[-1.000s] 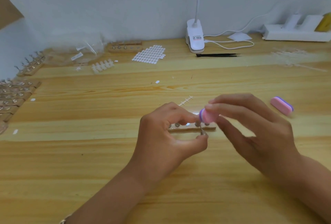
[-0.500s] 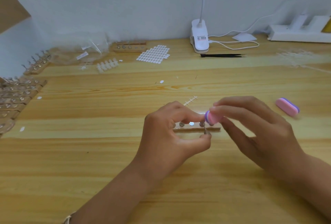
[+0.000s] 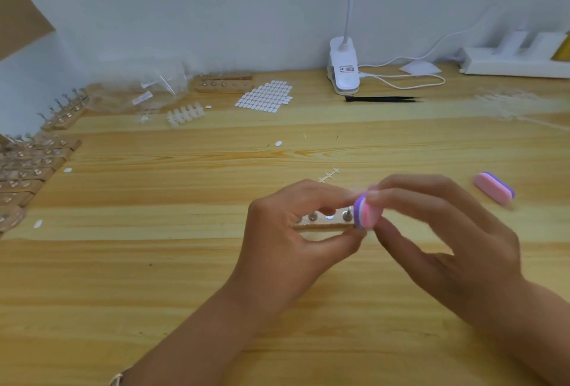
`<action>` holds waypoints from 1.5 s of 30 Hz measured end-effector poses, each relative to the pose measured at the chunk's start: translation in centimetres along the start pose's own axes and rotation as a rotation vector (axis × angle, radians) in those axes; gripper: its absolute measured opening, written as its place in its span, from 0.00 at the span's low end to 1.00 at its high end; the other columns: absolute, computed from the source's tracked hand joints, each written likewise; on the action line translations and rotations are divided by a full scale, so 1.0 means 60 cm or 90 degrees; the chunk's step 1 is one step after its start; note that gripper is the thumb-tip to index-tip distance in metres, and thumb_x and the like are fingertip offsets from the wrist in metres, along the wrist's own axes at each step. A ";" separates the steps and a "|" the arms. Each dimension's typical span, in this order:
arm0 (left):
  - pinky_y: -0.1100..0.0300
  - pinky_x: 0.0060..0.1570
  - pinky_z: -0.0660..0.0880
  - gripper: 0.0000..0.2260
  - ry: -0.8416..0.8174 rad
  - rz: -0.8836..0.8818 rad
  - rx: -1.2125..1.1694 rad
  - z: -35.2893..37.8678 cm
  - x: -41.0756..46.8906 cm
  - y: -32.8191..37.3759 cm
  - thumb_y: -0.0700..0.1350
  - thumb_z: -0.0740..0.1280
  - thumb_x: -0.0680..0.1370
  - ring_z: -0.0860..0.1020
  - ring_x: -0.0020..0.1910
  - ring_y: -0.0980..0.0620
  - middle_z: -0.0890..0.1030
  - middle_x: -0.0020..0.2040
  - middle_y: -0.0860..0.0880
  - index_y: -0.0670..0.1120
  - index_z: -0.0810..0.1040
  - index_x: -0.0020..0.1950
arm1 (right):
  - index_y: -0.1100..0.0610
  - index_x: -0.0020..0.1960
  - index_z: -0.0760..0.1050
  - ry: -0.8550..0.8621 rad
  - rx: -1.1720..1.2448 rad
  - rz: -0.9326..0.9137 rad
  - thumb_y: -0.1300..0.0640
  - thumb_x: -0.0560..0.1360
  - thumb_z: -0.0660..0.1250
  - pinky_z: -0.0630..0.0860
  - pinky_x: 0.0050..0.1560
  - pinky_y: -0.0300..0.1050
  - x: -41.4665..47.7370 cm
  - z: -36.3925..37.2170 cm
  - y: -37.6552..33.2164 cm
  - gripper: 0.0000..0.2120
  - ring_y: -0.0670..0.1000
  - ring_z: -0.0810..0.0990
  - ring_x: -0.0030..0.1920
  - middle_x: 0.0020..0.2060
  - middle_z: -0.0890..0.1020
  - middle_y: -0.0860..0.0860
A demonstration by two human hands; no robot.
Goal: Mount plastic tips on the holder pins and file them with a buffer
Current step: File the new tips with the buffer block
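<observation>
The left hand [image 3: 287,231] pinches the holder [image 3: 324,226] steady on the worktop [image 3: 154,293] so the right hand [image 3: 447,231], fingers clamped on the buffer [image 3: 367,212], can file at its 3 o'clock end.

Plain pale wall [image 3: 216,0] runs across the whole top of the frame, lit soft and even. Everything under it is a light wooden table [image 3: 154,293] with pretty strong grain. Right of centre at the back there's a white clip lamp [image 3: 343,68], neck going up out of shot, and its white cable [image 3: 404,87] loops off right toward a white power strip [image 3: 509,65] by the wall. A brown cardboard-looking panel [image 3: 18,25] sits in the upper left corner.
</observation>
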State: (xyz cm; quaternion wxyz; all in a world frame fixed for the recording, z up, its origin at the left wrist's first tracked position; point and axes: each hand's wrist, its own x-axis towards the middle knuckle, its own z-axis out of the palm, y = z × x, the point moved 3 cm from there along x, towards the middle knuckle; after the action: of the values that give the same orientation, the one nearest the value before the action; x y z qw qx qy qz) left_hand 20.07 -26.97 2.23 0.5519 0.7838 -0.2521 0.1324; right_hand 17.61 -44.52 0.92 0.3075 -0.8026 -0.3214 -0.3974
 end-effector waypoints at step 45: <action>0.66 0.45 0.75 0.20 -0.040 -0.009 -0.125 0.007 -0.001 -0.004 0.38 0.78 0.68 0.80 0.43 0.55 0.84 0.49 0.54 0.47 0.82 0.59 | 0.58 0.57 0.78 0.078 -0.042 -0.034 0.69 0.74 0.73 0.71 0.63 0.31 0.005 -0.019 0.010 0.14 0.36 0.77 0.60 0.51 0.79 0.45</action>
State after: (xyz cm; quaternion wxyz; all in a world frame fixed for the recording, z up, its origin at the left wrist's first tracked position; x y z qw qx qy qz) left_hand 20.15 -27.32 1.86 0.6185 0.7317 -0.2755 0.0783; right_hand 17.70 -45.65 1.56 0.2895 -0.7776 -0.3097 -0.4643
